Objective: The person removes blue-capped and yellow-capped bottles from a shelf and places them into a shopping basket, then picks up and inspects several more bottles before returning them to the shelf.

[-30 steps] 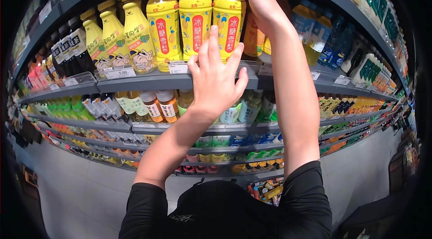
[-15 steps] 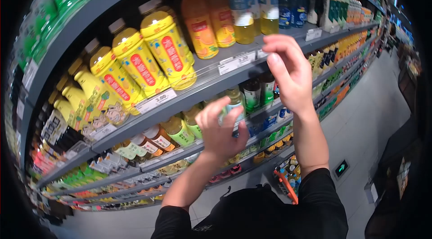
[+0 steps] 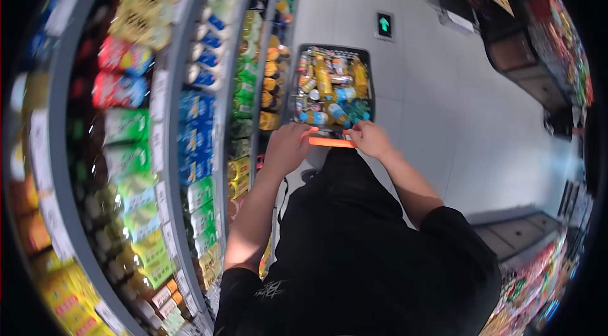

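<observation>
A dark shopping basket or cart (image 3: 372, 82) stands on the floor ahead of me, full of bottles and small packs. Its orange handle (image 3: 332, 142) runs crosswise on the side facing me. My left hand (image 3: 286, 148) is closed at the left end of this handle, its fingertips partly hidden. At the other end, my right hand (image 3: 372, 139) is closed on it too, fingers curled. Inside lie bottles of yellow drink (image 3: 323, 76) and bottles with blue caps (image 3: 339, 112). Whether the container has wheels cannot be seen.
Shelves of drinks (image 3: 171, 76) rise close along my left. Grey tiled floor (image 3: 418, 95) stretches ahead and right, with a green arrow sign (image 3: 384, 25) set in it. Dark display units (image 3: 532, 63) stand at the right, and a low cabinet (image 3: 513, 234) at lower right.
My view has turned right and down, from the bottle shelf to the floor and basket. Both hands, raised before the shelf and holding nothing visible, have come down onto the orange handle.
</observation>
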`<action>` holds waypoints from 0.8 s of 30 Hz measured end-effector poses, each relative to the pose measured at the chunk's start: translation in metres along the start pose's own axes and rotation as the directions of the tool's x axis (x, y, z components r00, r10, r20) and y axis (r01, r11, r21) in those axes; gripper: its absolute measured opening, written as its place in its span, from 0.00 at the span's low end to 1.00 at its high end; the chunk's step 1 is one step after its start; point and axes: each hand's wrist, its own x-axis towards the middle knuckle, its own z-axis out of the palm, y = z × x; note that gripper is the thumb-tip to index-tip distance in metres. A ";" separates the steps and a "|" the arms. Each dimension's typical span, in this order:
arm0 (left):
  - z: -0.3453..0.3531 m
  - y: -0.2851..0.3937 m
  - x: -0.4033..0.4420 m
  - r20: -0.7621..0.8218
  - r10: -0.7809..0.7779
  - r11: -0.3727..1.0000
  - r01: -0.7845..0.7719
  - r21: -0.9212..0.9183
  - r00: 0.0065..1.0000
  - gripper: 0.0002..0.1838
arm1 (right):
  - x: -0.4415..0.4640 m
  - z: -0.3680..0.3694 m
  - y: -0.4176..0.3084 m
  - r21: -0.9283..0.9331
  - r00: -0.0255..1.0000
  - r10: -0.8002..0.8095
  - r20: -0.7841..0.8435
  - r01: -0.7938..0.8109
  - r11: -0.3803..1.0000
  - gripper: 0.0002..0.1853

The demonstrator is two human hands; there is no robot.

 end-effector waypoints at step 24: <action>0.153 -0.044 0.088 0.188 -0.705 0.708 0.694 0.127 0.684 0.09 | 0.352 0.189 0.147 0.252 0.821 0.496 0.283 -0.562 0.788 0.40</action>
